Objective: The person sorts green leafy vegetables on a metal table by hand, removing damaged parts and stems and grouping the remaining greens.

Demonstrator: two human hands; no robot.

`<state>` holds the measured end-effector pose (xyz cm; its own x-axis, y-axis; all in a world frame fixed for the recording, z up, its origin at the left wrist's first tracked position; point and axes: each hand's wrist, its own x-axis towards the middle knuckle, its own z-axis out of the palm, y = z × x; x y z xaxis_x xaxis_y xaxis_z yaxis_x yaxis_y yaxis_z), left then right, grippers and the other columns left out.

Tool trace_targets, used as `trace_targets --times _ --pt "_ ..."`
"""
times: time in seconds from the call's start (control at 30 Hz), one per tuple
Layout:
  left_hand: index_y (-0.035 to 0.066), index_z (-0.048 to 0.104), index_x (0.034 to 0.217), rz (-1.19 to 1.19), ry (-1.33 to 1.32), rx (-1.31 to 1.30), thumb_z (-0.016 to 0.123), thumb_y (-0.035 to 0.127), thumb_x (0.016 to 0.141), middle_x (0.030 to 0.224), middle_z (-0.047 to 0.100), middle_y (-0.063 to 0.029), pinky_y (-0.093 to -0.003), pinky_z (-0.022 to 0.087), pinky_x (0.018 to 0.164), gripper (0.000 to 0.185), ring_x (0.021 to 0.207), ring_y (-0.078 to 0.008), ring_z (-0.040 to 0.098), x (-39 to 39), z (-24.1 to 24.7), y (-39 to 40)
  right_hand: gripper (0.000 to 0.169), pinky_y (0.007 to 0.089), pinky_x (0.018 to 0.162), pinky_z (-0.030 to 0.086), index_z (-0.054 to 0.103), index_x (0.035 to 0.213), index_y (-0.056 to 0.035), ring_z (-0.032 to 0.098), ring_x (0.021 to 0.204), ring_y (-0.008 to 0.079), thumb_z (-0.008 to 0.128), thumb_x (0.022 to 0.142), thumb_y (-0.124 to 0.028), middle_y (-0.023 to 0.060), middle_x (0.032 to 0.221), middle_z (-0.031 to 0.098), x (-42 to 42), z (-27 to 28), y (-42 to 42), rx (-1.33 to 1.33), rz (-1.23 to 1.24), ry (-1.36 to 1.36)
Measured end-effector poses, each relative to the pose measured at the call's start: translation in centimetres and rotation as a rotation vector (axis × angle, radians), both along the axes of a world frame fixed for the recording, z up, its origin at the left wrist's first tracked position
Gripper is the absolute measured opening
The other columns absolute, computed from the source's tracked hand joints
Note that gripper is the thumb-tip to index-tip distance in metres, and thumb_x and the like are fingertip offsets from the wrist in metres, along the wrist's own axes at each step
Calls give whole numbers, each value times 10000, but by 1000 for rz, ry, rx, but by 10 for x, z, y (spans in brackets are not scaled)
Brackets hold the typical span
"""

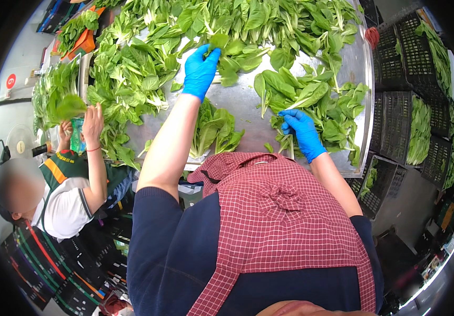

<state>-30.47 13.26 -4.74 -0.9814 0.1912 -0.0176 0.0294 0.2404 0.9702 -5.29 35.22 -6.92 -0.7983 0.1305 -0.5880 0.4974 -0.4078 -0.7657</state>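
My left hand (202,73), in a blue glove, reaches over a metal table (246,98). Its thumb and fingers pinch a bunch of leafy greens (232,59), whose leaves are partly blurred. My right hand (300,130), gloved in the same blue, is beside a pile of greens (314,93) at the table's right side. Its fingers are curled, with the tips by the pale stem end of one plant; whether they grip it I cannot tell. A small bunch of greens (215,128) lies near the front edge, between my arms.
Heaped greens (250,19) cover the far side, and another pile (132,75) lies to the left. A co-worker (65,185) at the left handles greens near a clear bag (77,134). Black plastic crates (395,118) of greens stand right of the table.
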Motion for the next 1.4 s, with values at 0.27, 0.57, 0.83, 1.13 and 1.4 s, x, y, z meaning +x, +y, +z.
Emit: trace_targets --times 0.27,0.57,0.83,1.13,1.4 --pt "111 611 1139 -147 -713 570 636 261 899 1026 664 -30 -315 528 701 285 902 -156 638 65 47 -1 354 255 708 512 560 1224 -26 602 739 118 535 956 -255 52 921 661 -31 32 -15 77 -4 127" --pt "117 597 1177 -221 -776 299 613 366 899 1017 655 -21 -262 505 641 373 842 -116 617 91 40 13 339 226 599 474 601 1140 -18 578 664 83 705 845 -148 36 799 650 -29 29 -23 204 154 108" --pt "117 579 1177 -280 -865 451 615 339 907 1024 646 -14 -263 504 650 351 869 -114 610 104 37 22 283 222 572 459 625 1073 -12 566 635 77 707 840 -150 20 774 637 -9 21 -19 199 158 10" --pt "80 535 1214 -314 -928 353 599 426 896 1100 605 -80 -306 508 703 475 868 -162 611 108 28 37 207 233 610 485 642 1049 -10 585 662 99 632 898 -151 38 804 643 4 13 -17 189 29 69" --pt "72 571 1165 -130 -837 283 600 406 902 1035 625 -69 -311 487 750 427 857 -171 595 120 14 33 220 235 591 471 624 1039 -4 571 664 119 601 931 -194 38 782 621 9 5 -21 -289 -34 -16"
